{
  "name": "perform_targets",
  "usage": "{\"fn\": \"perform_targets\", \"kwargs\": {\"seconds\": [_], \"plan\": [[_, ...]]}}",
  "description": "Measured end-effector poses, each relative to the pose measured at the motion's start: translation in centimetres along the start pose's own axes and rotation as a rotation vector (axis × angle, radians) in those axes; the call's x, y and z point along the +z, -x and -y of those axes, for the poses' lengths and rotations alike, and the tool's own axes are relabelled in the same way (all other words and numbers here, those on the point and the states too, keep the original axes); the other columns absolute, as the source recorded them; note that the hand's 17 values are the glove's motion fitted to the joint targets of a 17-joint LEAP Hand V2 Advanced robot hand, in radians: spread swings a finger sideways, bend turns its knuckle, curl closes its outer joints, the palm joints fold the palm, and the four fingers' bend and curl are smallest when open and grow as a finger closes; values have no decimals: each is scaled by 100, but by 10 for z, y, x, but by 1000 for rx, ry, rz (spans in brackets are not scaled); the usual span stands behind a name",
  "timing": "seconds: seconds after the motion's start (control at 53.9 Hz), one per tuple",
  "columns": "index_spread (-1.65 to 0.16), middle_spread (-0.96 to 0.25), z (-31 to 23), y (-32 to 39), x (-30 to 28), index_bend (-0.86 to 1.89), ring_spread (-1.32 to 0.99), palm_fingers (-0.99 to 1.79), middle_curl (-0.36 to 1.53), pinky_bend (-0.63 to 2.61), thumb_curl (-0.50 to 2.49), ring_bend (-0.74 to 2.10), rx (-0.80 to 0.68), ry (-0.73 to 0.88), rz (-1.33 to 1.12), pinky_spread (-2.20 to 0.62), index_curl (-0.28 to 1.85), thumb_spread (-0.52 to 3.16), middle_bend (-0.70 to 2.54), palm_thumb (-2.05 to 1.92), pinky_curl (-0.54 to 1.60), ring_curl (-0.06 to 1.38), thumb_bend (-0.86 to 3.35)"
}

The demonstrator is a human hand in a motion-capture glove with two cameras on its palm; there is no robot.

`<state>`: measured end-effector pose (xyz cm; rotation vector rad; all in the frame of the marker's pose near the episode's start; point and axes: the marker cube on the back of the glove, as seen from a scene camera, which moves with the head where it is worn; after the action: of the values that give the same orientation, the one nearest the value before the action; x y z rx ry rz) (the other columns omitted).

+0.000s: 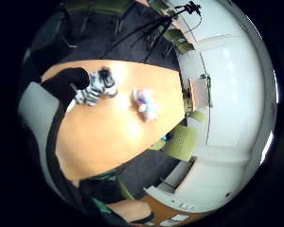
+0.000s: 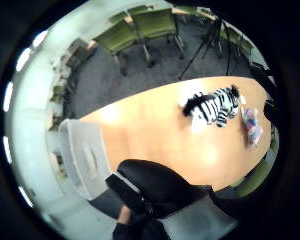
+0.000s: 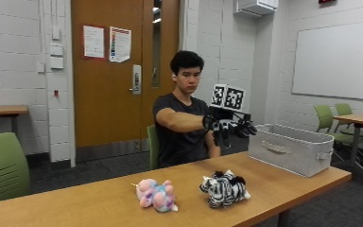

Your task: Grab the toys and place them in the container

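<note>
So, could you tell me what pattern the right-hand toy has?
Black and white stripes; the zebra toy shows best in the outside view.

The inside of the container (image 3: 291, 152) could not be seen from the outside view, since only its outer walls faced that camera, and its far end was partly covered by the gloved right hand (image 3: 230, 126). That hand's fingers were too small and dark there to tell how they were set. The table (image 3: 106, 203) ran off the picture's lower and left edges. In the thumb side palm view the pastel toy (image 2: 252, 126) lay at the rim, blurred, its form unclear. The zebra toy (image 1: 95, 87) in the little finger side palm view was partly covered by a black glove finger.
</note>
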<state>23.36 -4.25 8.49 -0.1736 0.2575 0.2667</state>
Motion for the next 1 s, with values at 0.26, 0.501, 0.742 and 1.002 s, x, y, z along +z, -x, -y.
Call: {"fn": "perform_targets", "kwargs": {"seconds": [0.26,0.501,0.742,1.002], "plan": [[-34,-21,16,-22,79,5,-18,-2,37,158,21,135,56,121,-62,-22,11,82,16,-17,41,37,-13],[-34,-23,28,-26,131,3,-25,4,35,170,18,161,51,200,-179,-27,6,76,17,-20,41,42,-14],[-36,-24,33,-45,175,11,-21,3,37,171,17,149,76,207,-45,-26,6,72,23,-21,40,37,-15],[-39,-25,38,-60,193,62,-18,23,37,146,19,107,89,114,102,-24,27,90,21,1,32,22,-1]]}}
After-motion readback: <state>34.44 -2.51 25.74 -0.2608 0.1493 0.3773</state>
